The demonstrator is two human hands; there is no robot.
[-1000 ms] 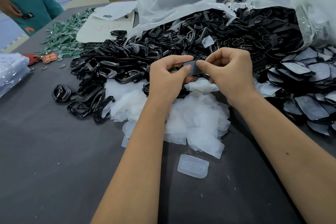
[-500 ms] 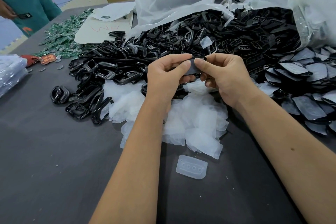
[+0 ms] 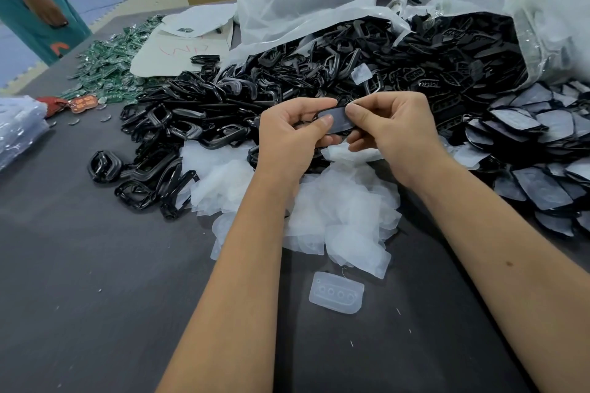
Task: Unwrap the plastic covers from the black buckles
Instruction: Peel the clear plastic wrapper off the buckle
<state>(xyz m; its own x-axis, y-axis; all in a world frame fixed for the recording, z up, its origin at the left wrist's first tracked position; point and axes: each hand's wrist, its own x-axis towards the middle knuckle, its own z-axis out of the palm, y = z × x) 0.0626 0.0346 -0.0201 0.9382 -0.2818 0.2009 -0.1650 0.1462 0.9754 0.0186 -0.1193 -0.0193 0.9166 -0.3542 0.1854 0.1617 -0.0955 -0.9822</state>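
My left hand (image 3: 289,137) and my right hand (image 3: 391,128) together pinch one black buckle in a plastic cover (image 3: 338,120) above the table, thumbs and forefingers on its two ends. Below the hands lies a heap of removed translucent covers (image 3: 338,210). Unwrapped black buckles (image 3: 178,131) are piled to the left. Wrapped buckles (image 3: 542,150) are stacked at the right. A single loose cover (image 3: 336,296) lies flat nearer to me.
A large clear bag (image 3: 526,9) spills black buckles (image 3: 415,73) across the back of the dark grey table (image 3: 79,297). Green parts (image 3: 108,67) and cardboard lie at the back left. A person in teal (image 3: 35,16) stands at the far left. A folded plastic stack (image 3: 16,128) sits at the left edge.
Both hands stay on the same wrapped buckle, with the fingers shifting slightly along it. The person at the far left has moved an arm.
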